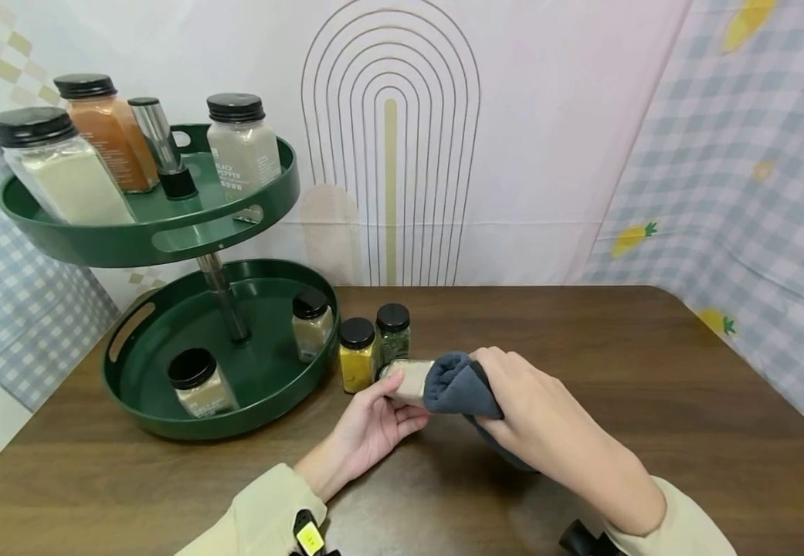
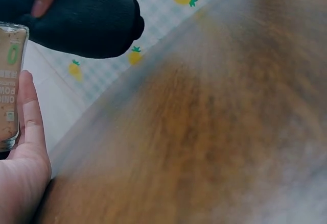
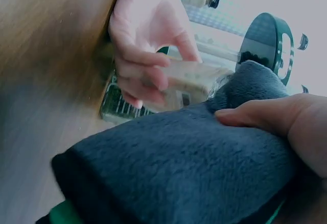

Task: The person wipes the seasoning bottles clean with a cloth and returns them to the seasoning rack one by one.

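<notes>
My left hand [image 1: 377,428] holds a small square glass jar [image 1: 410,380] of pale powder, tipped on its side above the table. Part of its label reads "onion pow" on the jar [image 2: 10,86] in the left wrist view. In my right hand [image 1: 537,405] is a folded dark blue-grey cloth [image 1: 463,386], which covers the jar's right end. The right wrist view shows the cloth [image 3: 184,163] against the jar [image 3: 191,81], with the right thumb pressing on it. A yellow spice jar [image 1: 357,359] and a green herb jar [image 1: 394,332] stand just beyond the left hand.
On the left stands a two-tier green tray stand [image 1: 269,405]. Two small jars, one a tan spice jar [image 1: 311,328], are on its lower tier. Larger jars, including black pepper [image 1: 243,154], and a silver cylinder [image 1: 158,139] occupy the upper tier. A patterned curtain [image 1: 742,193] hangs behind the brown table [image 1: 582,332].
</notes>
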The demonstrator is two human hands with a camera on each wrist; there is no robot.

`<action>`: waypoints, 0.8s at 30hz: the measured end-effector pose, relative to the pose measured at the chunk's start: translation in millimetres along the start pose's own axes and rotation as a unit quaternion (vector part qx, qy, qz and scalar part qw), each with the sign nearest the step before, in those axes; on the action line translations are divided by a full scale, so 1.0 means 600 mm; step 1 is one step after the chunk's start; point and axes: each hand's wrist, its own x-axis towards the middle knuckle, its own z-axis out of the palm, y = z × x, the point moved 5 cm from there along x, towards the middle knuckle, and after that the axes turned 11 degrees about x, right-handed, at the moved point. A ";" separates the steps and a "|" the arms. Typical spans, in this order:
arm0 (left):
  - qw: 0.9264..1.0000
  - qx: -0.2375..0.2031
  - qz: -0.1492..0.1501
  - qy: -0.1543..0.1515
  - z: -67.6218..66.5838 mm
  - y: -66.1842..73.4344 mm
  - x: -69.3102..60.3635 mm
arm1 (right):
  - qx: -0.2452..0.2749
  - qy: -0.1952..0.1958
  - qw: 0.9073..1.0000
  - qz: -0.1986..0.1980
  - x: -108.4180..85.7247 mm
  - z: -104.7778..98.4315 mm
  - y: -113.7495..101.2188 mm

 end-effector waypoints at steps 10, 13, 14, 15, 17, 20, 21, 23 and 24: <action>1.000 -0.012 0.004 -0.007 -0.002 0.000 0.002 | -0.135 -0.063 0.988 0.029 -0.005 -0.012 0.028; 1.000 -0.012 0.002 -0.008 -0.002 0.001 0.001 | -0.114 -0.042 0.992 0.032 -0.005 -0.025 0.030; 1.000 -0.013 0.002 -0.009 -0.002 0.001 0.001 | -0.095 -0.028 0.995 0.031 -0.004 -0.030 0.028; 1.000 -0.013 0.002 -0.009 -0.002 0.001 0.001 | -0.075 -0.013 0.997 0.027 -0.004 -0.035 0.026; 1.000 -0.013 0.002 -0.012 -0.001 0.001 0.000 | -0.036 0.011 0.999 0.014 -0.003 -0.042 0.020; 1.000 -0.016 0.004 -0.012 0.000 0.001 0.000 | 0.002 0.034 0.999 -0.014 0.000 -0.043 0.009; 1.000 -0.020 0.006 -0.012 0.000 0.001 -0.001 | 0.009 0.038 0.999 -0.019 0.001 -0.041 0.007; 0.999 -0.029 0.012 -0.015 0.001 0.001 -0.001 | 0.018 0.038 0.999 -0.017 0.001 -0.036 0.004; 0.999 -0.035 0.016 -0.017 0.001 0.001 -0.001 | 0.020 0.034 0.999 -0.010 0.001 -0.032 0.005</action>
